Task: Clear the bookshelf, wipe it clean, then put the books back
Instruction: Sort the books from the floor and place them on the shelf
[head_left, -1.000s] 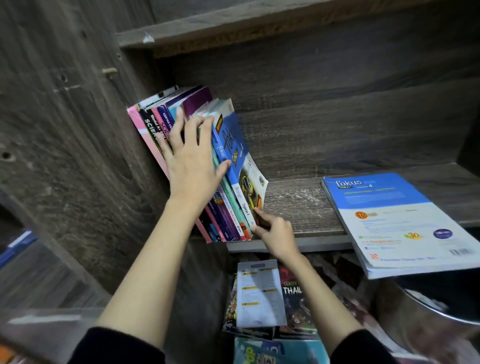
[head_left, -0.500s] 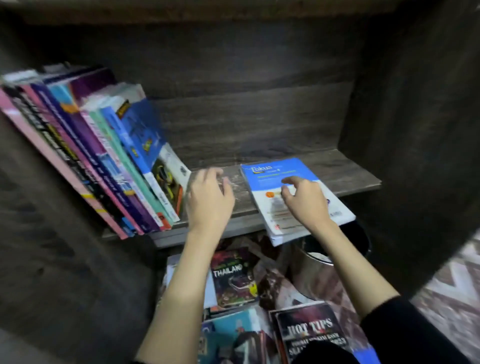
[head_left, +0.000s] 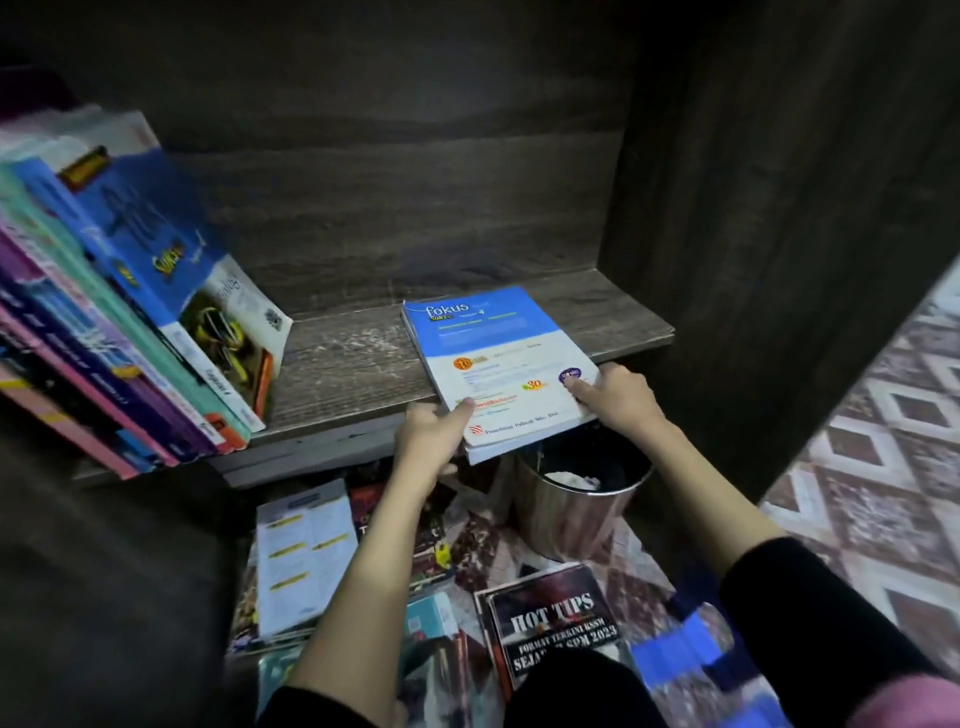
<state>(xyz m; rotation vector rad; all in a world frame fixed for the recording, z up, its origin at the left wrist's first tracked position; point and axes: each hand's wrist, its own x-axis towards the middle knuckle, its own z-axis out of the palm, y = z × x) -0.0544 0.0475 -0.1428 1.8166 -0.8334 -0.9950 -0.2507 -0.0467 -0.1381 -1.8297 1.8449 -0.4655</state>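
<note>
Head view: Fokus book (head_left: 493, 343) flat on shelf (head_left: 353, 358), overhanging front edge. Near corners pinched by left hand (head_left: 428, 441), right hand (head_left: 621, 397). Step, likely: reshelving. Next: lift, stand upright against leaning row (head_left: 156, 312).

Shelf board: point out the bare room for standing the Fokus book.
The shelf board is bare between the leaning books and the Fokus book, and narrowly between that book and the right wall. Its left end is crowded; so is the floor below, with loose books and a metal bin.
</note>
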